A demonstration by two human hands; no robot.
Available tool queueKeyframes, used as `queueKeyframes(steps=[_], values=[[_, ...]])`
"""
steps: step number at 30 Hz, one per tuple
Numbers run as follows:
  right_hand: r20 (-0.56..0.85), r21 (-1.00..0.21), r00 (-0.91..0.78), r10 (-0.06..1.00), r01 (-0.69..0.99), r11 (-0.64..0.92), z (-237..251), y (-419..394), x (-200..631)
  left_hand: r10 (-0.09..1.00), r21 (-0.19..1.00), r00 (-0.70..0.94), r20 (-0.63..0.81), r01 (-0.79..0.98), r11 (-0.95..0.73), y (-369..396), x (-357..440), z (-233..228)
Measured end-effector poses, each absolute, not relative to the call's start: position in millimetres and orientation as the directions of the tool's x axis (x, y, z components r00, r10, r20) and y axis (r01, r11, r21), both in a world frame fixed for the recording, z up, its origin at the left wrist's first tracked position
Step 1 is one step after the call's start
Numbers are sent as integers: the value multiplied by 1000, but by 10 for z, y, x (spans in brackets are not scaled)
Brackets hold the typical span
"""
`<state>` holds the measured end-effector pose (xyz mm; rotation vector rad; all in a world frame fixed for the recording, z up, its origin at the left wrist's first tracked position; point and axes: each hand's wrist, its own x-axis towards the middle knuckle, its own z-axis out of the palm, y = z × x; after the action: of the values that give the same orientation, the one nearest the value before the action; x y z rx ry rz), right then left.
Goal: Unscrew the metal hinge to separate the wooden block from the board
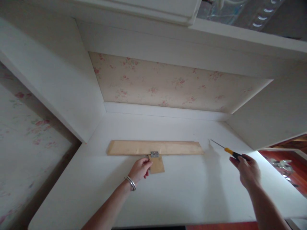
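A long pale wooden board [129,147] lies across the white desk top. At its near edge a small metal hinge [154,154] joins it to a small square piece of wood [157,165]. My left hand [141,167] pinches the left edge of that square piece between thumb and fingers, close to the hinge. Off to the right, my right hand [247,171] is wrapped round the handle of a yellow and black screwdriver [229,150]. Its thin shaft points up and left, apart from the board. Whether screws sit in the hinge is too small to tell.
White side panels [69,80] [283,111] enclose the white desk top [182,195]. Floral wallpaper [168,83] covers the wall behind. Overhead is a white cabinet [134,9], with clear plastic items [225,12] on an open shelf at the upper right.
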<state>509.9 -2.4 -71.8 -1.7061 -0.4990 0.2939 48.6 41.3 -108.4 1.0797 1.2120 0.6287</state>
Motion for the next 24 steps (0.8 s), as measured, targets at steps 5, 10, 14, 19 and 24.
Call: queueKeyframes(steps=[5, 10, 14, 19, 24], values=[[35, -980, 868, 495, -66, 185, -343, -22, 4359, 847, 888, 272, -456, 199, 415, 533, 531, -1089], [216, -976, 820, 529, 158, 152, -129, 53, 3631, 843, 889, 305, -444, 270, 371, 634, 525, -1166], [263, -963, 727, 635, 232, 135, -73, 136, 3161, 858, 903, 313, -407, 281, 326, 645, 520, -1253], [313, -950, 616, 723, 199, 241, 9, 175, 2713, 876, 917, 302, -376, 256, 305, 624, 509, -1263], [305, -945, 486, 819, 262, 196, 14, 223, 2429, 866, 926, 337, -370, 216, 311, 614, 484, -1257]])
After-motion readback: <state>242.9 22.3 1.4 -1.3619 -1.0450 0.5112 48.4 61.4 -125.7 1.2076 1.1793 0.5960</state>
